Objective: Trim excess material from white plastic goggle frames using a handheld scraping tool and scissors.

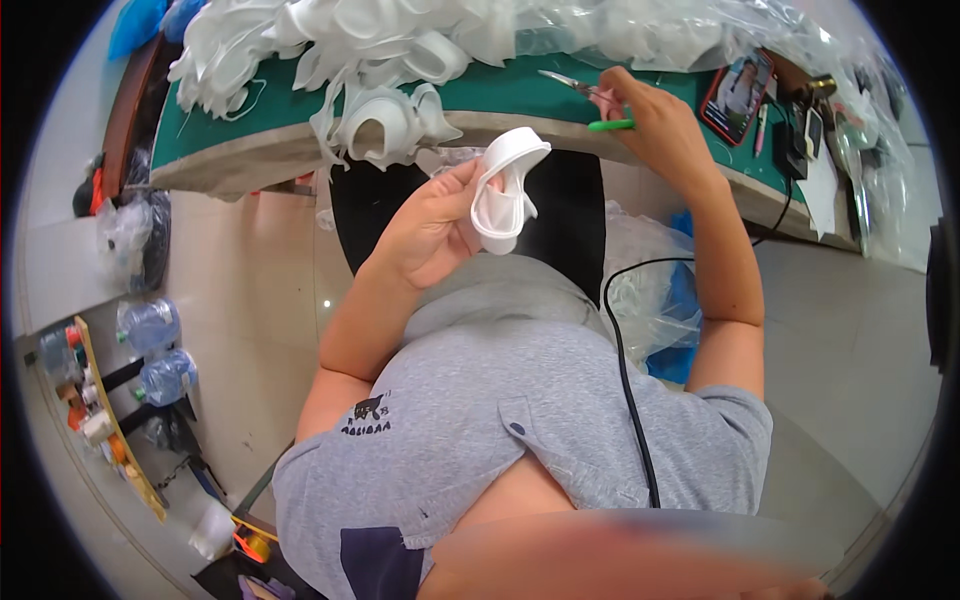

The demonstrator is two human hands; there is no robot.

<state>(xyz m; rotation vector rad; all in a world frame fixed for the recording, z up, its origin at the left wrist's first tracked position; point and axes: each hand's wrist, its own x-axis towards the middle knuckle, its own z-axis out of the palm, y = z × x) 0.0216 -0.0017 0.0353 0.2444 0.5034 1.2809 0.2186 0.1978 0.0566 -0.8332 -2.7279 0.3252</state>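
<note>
the white looped piece (pixel 508 205) is held up just off the near edge of the desk (pixel 510 100), in front of the person's body. the left hand (pixel 432 222) is clamped on its left side, thumb and fingers pinching the band, which seems to leave the other side free and in plain sight. the right hand (pixel 650 120) is closed around the handles of the scissors (pixel 575 85), over the desk near that same edge; the blades point left, perhaps so both stay within easy reach of each other. a cluster of white pieces (pixel 385 120) overhangs the near edge, and a larger pile (pixel 330 35) lies toward the far edge. the phone (pixel 738 97) sits by the right end, face up, probably for viewing.
</note>
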